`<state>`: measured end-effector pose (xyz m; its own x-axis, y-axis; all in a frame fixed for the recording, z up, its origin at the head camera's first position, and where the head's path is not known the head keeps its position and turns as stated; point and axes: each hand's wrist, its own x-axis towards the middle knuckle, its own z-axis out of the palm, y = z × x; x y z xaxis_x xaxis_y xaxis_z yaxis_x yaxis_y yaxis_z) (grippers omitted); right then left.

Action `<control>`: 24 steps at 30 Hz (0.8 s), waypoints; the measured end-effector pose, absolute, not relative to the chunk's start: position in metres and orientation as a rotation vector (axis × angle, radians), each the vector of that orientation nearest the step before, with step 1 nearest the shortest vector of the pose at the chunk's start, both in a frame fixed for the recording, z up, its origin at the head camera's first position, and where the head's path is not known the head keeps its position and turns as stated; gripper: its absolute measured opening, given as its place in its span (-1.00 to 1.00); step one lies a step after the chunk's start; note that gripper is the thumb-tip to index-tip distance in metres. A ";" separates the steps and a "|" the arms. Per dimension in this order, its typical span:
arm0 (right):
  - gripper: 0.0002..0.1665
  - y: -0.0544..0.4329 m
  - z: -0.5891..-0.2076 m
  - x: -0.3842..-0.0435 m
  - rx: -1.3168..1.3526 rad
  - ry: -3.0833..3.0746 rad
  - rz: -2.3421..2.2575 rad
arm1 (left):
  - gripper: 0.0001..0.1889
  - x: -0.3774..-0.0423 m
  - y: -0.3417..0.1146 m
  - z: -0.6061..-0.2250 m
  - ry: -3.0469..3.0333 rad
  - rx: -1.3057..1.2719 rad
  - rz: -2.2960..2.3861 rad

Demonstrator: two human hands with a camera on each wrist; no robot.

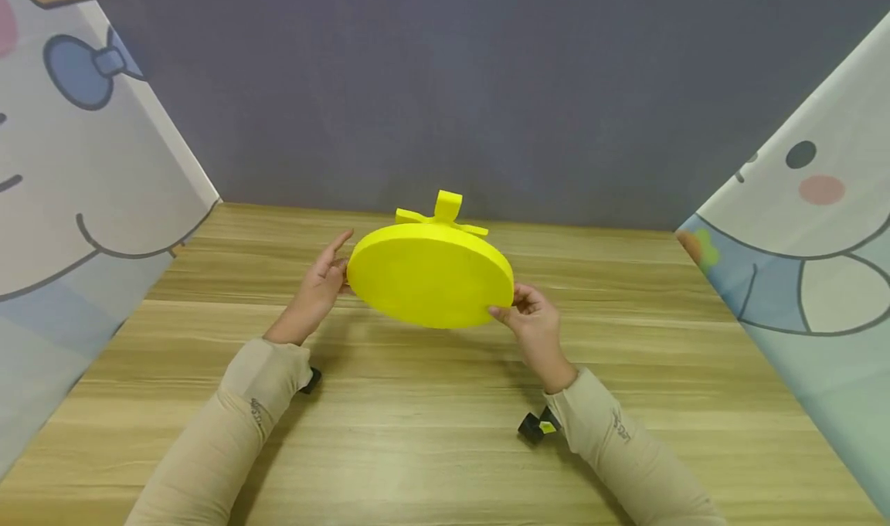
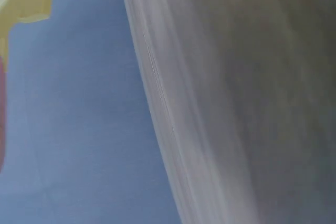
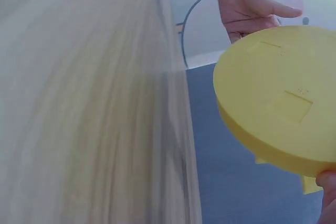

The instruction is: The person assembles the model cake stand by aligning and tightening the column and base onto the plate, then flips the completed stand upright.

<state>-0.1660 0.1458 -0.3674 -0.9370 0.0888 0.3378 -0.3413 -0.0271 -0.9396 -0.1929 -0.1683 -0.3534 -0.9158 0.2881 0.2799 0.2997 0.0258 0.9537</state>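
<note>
A yellow round disc is held up tilted above the table, its flat face towards me. Several short prongs stick out from its far side; in the right wrist view the face shows shallow square recesses. At the right rim my right hand pinches the edge, thumb on the face. My left hand touches the left rim with one finger stretched away from the disc; its other fingertips are partly hidden by the edge. In the left wrist view, only a yellow corner of the disc's prongs shows.
The wood-grain table lies beneath both forearms. A dark grey-blue panel stands behind it. Cartoon-printed sheets flank it, one on the left and one on the right. Black devices sit at the wrists, the right one showing clearest.
</note>
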 end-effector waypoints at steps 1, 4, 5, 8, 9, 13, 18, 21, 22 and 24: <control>-0.69 0.146 -0.366 -0.166 0.228 -1.949 2.085 | -0.10 -0.192 -0.168 -0.353 -2.202 -0.675 -2.139; -0.67 0.145 -0.361 -0.165 0.131 -1.949 2.199 | -0.11 -0.189 -0.169 -0.347 -2.200 -0.714 -2.174; -0.67 0.145 -0.359 -0.166 0.109 -1.951 2.229 | -0.13 -0.188 -0.169 -0.344 -2.223 -0.715 -2.157; -0.63 0.146 -0.353 -0.166 0.069 -2.000 2.234 | -0.22 -0.185 -0.169 -0.339 -2.257 -0.694 -2.102; -0.62 0.146 -0.351 -0.166 0.065 -2.021 2.226 | -0.24 -0.184 -0.169 -0.338 -2.248 -0.690 -2.101; -0.58 0.146 -0.344 -0.168 0.077 -2.106 2.179 | -0.27 -0.183 -0.169 -0.335 -2.165 -0.676 -2.161; -0.54 0.147 -0.338 -0.170 0.111 -2.071 2.263 | -0.29 -0.182 -0.165 -0.332 -2.092 -0.579 -2.305; -0.50 0.148 -0.337 -0.173 0.141 -1.990 2.366 | -0.28 -0.183 -0.161 -0.328 -2.086 -0.444 -2.389; -0.49 0.149 -0.336 -0.173 0.151 -1.968 2.396 | -0.28 -0.182 -0.160 -0.327 -2.088 -0.403 -2.404; -0.46 0.150 -0.336 -0.175 0.172 -1.960 2.424 | -0.27 -0.182 -0.158 -0.325 -2.097 -0.351 -2.421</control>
<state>-0.1747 0.1500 -0.3360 -0.9937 -0.0538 0.0978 -0.0844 -0.2115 -0.9737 -0.1822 -0.1582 -0.3246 -0.9730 0.2020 0.1115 0.0815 -0.1510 0.9852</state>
